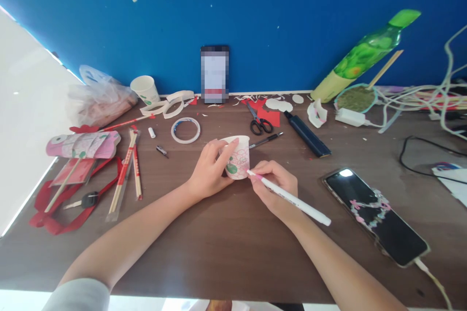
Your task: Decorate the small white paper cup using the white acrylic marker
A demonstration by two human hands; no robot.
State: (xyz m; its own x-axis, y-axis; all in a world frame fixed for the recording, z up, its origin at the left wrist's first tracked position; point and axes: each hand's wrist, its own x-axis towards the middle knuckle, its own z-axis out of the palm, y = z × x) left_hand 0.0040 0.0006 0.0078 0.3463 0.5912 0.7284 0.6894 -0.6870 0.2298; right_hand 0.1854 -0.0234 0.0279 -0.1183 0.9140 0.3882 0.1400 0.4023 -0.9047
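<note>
A white paper cup (241, 158) with pink scalloped line drawing and a green leaf print stands tilted slightly at the middle of the table. My left hand (210, 167) is wrapped round its left side, thumb near the rim. In my right hand (275, 187) is a white marker (295, 200), pinched near its pink end, with the tip touching or very close to the cup's lower right side. Just behind the cup lies a black pen (268, 139).
Scissors (256, 121), a dark blue case (308, 133) and a tape roll (186, 130) lie behind my hands. A phone (215, 75) leans on the blue wall; another phone (379, 218) lies right. Wrapped chopsticks (124, 175) lie left, a green bottle (361, 58) leans back right.
</note>
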